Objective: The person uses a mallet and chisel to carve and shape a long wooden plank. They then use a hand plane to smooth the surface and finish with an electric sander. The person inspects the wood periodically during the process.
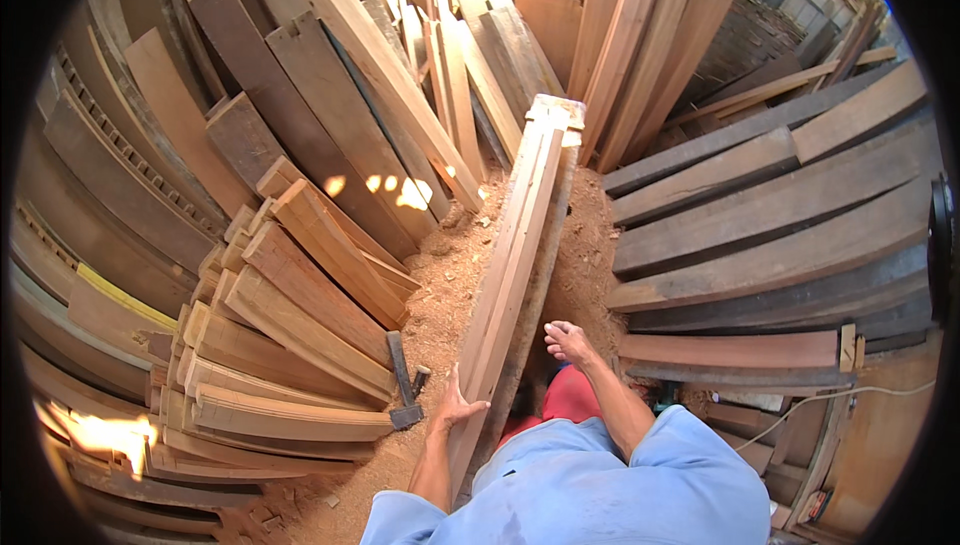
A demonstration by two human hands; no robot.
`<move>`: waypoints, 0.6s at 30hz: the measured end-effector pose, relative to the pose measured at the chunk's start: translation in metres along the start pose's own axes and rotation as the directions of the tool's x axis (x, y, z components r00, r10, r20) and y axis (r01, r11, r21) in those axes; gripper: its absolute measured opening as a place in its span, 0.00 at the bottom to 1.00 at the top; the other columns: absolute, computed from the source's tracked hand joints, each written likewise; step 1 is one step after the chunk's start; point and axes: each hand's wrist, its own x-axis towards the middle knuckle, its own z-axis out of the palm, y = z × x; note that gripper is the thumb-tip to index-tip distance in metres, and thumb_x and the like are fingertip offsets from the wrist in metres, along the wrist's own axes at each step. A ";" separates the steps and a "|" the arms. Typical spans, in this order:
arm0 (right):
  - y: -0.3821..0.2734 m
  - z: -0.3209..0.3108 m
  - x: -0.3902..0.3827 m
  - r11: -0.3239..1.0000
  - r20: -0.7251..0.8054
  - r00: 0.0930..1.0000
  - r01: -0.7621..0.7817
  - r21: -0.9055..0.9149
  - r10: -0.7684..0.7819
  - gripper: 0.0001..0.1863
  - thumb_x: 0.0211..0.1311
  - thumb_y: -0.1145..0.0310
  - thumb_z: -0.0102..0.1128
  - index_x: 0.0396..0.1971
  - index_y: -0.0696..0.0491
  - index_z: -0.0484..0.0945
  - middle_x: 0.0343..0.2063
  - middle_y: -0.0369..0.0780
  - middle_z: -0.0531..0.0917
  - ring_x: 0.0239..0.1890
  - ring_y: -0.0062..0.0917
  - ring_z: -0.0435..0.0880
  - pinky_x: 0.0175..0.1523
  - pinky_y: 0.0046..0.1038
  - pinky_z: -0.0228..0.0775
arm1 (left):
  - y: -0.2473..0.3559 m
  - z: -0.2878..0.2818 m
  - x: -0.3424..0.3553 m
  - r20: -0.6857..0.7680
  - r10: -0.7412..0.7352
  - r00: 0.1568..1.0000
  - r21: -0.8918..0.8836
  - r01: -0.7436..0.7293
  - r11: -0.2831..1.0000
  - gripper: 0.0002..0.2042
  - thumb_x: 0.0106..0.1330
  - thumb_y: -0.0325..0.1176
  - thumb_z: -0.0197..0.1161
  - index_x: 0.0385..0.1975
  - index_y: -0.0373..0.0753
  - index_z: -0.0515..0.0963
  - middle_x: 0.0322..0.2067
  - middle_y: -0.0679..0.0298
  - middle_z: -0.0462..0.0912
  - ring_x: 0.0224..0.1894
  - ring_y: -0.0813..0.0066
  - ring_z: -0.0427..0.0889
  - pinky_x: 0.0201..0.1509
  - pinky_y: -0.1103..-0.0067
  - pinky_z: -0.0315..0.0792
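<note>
Long pale wooden strips [510, 255] lie side by side lengthwise before me, on a narrow, darker bench beam [550, 265]. My left hand [457, 407] grips the near part of the strips, its thumb across the top and its fingers along the left side. To the right of the bench beam, my right hand [568, 343] hovers apart from the wood. Its fingers are bent together; whatever they hold, if anything, is too small to make out. Left of the strips, a hammer [405, 415] rests against the ends of stacked boards.
Stacked short boards [290, 345] fan out at left, with tall planks [330, 115] leaning behind. More planks [640, 55] stand at the far end. Dark timbers [770, 215] are piled at right. Sawdust [450, 275] covers the ground. A pale cord [830, 392] runs at lower right.
</note>
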 end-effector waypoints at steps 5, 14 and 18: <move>-0.068 0.032 0.063 0.993 0.120 0.993 -0.015 0.119 0.000 0.57 0.61 0.42 0.69 0.75 0.61 0.47 0.63 0.54 0.72 0.53 0.36 0.81 0.55 0.38 0.76 | 0.006 -0.019 0.014 0.146 0.008 0.989 -0.149 0.014 0.989 0.71 0.37 0.56 0.84 0.78 0.38 0.40 0.75 0.39 0.49 0.78 0.49 0.48 0.80 0.63 0.48; -0.133 0.096 0.118 0.996 -0.180 0.980 0.083 -0.028 -0.087 0.37 0.58 0.57 0.74 0.53 0.73 0.69 0.45 0.54 0.83 0.45 0.41 0.85 0.51 0.43 0.81 | -0.001 -0.007 -0.006 0.064 -0.062 0.996 -0.123 0.069 0.990 0.69 0.38 0.55 0.84 0.78 0.44 0.41 0.75 0.41 0.51 0.77 0.45 0.50 0.79 0.59 0.51; -0.119 0.061 0.136 0.947 -0.070 0.997 -0.008 0.320 0.032 0.23 0.54 0.75 0.72 0.48 0.65 0.72 0.43 0.48 0.83 0.42 0.38 0.85 0.49 0.46 0.83 | 0.031 0.005 -0.010 0.043 -0.259 0.965 0.034 0.258 0.966 0.69 0.38 0.56 0.83 0.78 0.45 0.39 0.75 0.42 0.52 0.77 0.43 0.50 0.79 0.54 0.49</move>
